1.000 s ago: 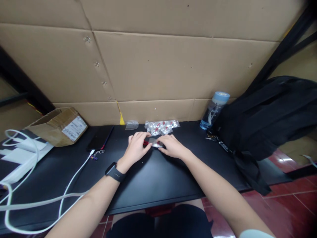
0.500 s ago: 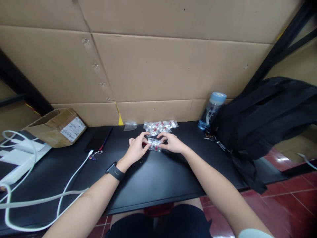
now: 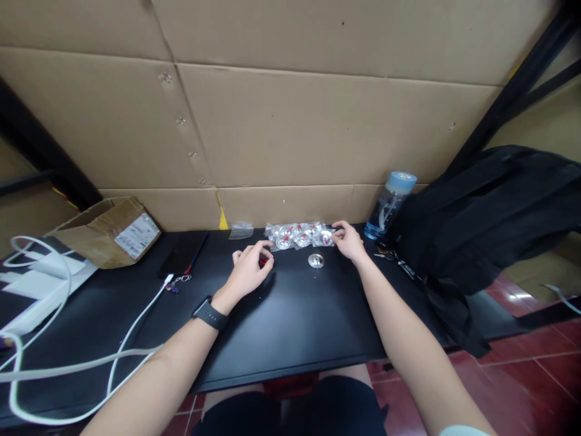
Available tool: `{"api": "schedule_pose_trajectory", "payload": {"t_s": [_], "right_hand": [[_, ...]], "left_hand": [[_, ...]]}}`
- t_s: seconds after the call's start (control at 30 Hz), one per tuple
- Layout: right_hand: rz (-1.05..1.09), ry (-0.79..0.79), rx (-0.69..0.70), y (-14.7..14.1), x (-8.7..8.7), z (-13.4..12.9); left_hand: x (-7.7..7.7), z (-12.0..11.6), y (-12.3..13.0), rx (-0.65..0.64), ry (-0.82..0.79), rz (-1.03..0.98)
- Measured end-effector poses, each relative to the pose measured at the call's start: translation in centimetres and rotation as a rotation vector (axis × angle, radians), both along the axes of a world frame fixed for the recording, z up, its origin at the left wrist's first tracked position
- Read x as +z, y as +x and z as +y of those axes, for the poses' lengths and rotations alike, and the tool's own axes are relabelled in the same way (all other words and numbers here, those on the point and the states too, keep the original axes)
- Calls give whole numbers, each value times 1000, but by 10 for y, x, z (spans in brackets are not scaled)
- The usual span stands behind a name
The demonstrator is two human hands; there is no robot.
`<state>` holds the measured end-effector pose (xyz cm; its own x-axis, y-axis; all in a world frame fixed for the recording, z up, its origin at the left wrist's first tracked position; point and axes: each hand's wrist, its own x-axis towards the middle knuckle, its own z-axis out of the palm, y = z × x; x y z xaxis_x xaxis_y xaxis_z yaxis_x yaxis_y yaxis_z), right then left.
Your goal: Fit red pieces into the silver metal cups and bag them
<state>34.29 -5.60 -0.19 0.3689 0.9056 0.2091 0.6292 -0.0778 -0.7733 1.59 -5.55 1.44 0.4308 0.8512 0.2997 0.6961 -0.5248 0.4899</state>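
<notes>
Left of centre, the left hand (image 3: 250,264) curls over a red object (image 3: 262,262), its grip hidden from view. Mid-frame, clear packets (image 3: 274,231) of shiny, red-marked discs (image 3: 284,241) should be light and slippery, best held by an edge; below lies a bare silvery disc (image 3: 316,261), likely stiff, and right of centre the right hand (image 3: 348,241) pinches the end packet (image 3: 324,237).

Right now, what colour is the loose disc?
The disc is silver, as the head view shows.
</notes>
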Motion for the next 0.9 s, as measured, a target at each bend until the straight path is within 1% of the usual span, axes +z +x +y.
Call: {"api": "schedule_pose_trajectory", "payload": {"t_s": [0.07, 0.13, 0.2, 0.33, 0.4, 0.47, 0.5, 0.53, 0.6, 0.67, 0.7, 0.73, 0.77, 0.9], "right_hand": [[-78, -31, -89, 4, -8, 4], [-114, -40, -126, 0, -15, 7], [-158, -43, -137, -6, -19, 11], [-290, -75, -100, -13, -22, 12], [-359, -81, -78, -12, -18, 10], [-419, -55, -54, -11, -11, 6], [-441, -30, -22, -10, -7, 3], [-453, -6, 39, -10, -2, 0], [-438, 8, 255, -12, 8, -6], [-404, -60, 497, -17, 14, -12], [-395, -105, 581, -20, 16, -15], [-394, -146, 627, -23, 16, -17], [-395, -175, 642, -25, 16, -18], [-377, -209, 616, -32, 11, -17]], "left_hand": [[1, 2, -2, 74, 19, 2], [1, 4, -4, 144, 37, 2], [2, 7, -7, 166, 53, 8], [-1, 15, -16, 96, 91, 87], [-5, 19, -22, 35, 83, 156], [-8, 23, -28, -21, 50, 216], [-10, 24, -30, -41, 34, 239], [-10, 26, -32, -54, 22, 258], [-11, 27, -33, -68, 11, 282], [-10, 27, -32, -74, 6, 292], [-9, 26, -31, -74, 4, 290], [-8, 24, -29, -74, 3, 284], [-8, 23, -27, -74, 2, 275], [-7, 17, -19, -89, -14, 242]]}}
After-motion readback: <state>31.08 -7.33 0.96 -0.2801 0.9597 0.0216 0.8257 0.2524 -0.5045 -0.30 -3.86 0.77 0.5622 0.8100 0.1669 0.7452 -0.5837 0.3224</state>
